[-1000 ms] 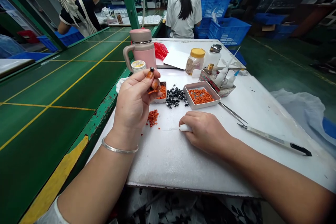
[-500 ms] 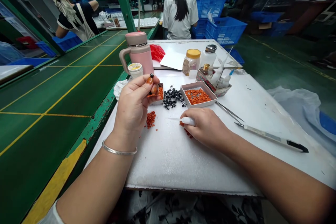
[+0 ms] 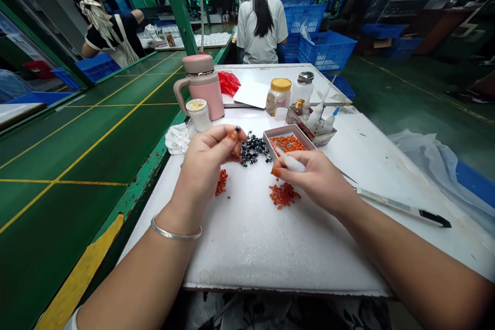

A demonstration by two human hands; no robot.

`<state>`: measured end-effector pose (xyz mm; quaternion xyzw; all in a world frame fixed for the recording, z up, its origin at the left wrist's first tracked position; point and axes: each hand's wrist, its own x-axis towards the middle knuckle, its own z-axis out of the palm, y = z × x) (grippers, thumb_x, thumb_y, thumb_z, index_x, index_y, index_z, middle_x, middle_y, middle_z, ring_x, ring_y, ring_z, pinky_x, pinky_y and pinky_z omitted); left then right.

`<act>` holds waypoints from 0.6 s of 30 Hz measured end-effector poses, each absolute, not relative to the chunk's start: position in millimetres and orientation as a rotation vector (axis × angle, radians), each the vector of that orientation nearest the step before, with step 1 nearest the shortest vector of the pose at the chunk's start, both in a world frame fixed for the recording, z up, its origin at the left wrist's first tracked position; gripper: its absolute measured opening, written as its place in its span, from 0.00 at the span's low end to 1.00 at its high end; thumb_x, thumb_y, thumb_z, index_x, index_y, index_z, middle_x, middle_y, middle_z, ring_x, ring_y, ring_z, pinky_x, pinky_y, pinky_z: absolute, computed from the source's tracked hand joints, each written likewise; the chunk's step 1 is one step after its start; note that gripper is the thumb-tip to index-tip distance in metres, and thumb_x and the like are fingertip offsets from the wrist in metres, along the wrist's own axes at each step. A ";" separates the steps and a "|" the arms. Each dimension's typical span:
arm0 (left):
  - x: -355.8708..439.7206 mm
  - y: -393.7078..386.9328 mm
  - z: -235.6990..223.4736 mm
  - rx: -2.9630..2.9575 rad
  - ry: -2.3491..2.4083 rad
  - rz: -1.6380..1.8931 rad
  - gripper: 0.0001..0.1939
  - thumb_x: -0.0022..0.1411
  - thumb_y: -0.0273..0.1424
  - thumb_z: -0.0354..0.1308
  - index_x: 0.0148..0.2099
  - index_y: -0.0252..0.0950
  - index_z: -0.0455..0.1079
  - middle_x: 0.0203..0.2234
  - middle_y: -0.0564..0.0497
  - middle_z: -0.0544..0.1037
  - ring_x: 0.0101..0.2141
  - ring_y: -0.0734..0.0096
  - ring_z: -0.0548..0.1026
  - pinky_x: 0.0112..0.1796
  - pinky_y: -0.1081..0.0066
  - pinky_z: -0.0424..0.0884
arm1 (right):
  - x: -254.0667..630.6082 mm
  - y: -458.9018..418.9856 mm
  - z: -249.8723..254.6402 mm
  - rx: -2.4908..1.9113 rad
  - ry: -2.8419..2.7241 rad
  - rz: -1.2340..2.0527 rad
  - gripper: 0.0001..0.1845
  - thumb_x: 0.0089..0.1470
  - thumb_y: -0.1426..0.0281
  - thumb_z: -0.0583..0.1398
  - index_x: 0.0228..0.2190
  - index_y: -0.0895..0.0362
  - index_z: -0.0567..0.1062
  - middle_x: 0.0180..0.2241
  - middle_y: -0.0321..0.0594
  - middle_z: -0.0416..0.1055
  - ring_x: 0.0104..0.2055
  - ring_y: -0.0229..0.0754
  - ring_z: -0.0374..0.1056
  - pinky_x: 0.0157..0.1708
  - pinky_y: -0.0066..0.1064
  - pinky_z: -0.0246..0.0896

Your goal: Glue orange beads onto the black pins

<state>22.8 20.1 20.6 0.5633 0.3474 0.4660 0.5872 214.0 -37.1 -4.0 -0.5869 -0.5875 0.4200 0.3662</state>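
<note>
My left hand (image 3: 204, 162) is raised over the white work surface, thumb and fingertips pinched on a small black piece (image 3: 237, 129). Most of that piece is hidden by the fingers. My right hand (image 3: 320, 178) is closed around a small white glue bottle (image 3: 294, 163), its thin tip pointing up and left. Below that hand lies a loose pile of small orange pieces (image 3: 284, 196); another orange pile (image 3: 221, 183) shows partly behind my left hand. Between the hands, farther back, is a heap of small black parts (image 3: 254, 150). A shallow box (image 3: 308, 140) holds more orange pieces.
A pink mug (image 3: 207, 95), a white tub (image 3: 201, 117) and crumpled tissue (image 3: 178, 139) stand at left. Behind the box are a yellow-lidded jar (image 3: 278, 98) and a holder with bottles (image 3: 323, 136). A craft knife (image 3: 406, 206) lies at right. Two people work farther off.
My left hand has come lower and to the right. My right hand has lifted away from the orange pile, uncovering it, and the bottle tip has turned upward. The view has tilted slightly.
</note>
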 end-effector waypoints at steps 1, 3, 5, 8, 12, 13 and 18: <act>24.6 18.8 18.9 1.379 0.834 1.018 0.09 0.57 0.35 0.58 0.34 0.34 0.73 0.24 0.52 0.68 0.26 0.82 0.66 0.28 0.82 0.66 | 216.7 -37.1 -2.4 -1.446 -1.399 1.121 0.14 0.50 0.60 0.63 0.29 0.61 0.74 0.23 0.35 0.63 0.24 0.33 0.55 0.24 0.27 0.48; 28.7 15.5 15.1 1.531 0.867 0.880 0.11 0.59 0.37 0.57 0.34 0.34 0.74 0.24 0.51 0.70 0.26 0.81 0.67 0.29 0.81 0.65 | 221.2 -37.3 -0.4 -1.337 -1.251 1.158 0.15 0.47 0.60 0.66 0.29 0.61 0.75 0.26 0.36 0.63 0.26 0.32 0.54 0.25 0.27 0.49; 32.7 12.2 11.4 1.669 0.878 0.766 0.12 0.60 0.37 0.54 0.34 0.34 0.74 0.24 0.51 0.71 0.27 0.81 0.67 0.30 0.81 0.63 | 224.0 -37.9 0.1 -1.262 -1.179 1.203 0.14 0.46 0.62 0.67 0.29 0.61 0.75 0.27 0.36 0.63 0.26 0.32 0.54 0.26 0.27 0.49; 36.4 8.7 7.9 1.742 0.880 0.662 0.12 0.61 0.35 0.53 0.34 0.34 0.74 0.22 0.52 0.70 0.27 0.81 0.65 0.29 0.80 0.60 | 225.1 -38.8 -0.4 -1.217 -1.172 1.244 0.13 0.47 0.63 0.67 0.28 0.61 0.75 0.26 0.36 0.62 0.26 0.31 0.53 0.25 0.26 0.49; 37.1 8.7 6.0 1.646 0.861 0.608 0.12 0.60 0.36 0.54 0.33 0.34 0.73 0.22 0.53 0.68 0.26 0.82 0.65 0.29 0.80 0.60 | 223.5 -38.4 -1.6 -1.203 -1.179 1.276 0.14 0.48 0.62 0.66 0.28 0.61 0.75 0.24 0.35 0.61 0.25 0.30 0.53 0.25 0.25 0.49; 37.0 9.4 5.5 1.579 0.839 0.598 0.12 0.60 0.37 0.55 0.33 0.33 0.73 0.22 0.53 0.68 0.26 0.82 0.65 0.29 0.81 0.60 | 223.1 -38.0 -1.8 -1.206 -1.174 1.279 0.14 0.48 0.62 0.66 0.28 0.62 0.75 0.24 0.35 0.61 0.25 0.30 0.53 0.25 0.25 0.49; 36.9 14.7 1.4 1.183 0.768 0.535 0.12 0.57 0.37 0.58 0.36 0.32 0.73 0.25 0.52 0.70 0.27 0.83 0.68 0.29 0.82 0.67 | 222.4 -35.9 -2.5 -1.229 -1.145 1.277 0.13 0.47 0.63 0.66 0.28 0.61 0.74 0.24 0.36 0.61 0.25 0.31 0.53 0.25 0.26 0.48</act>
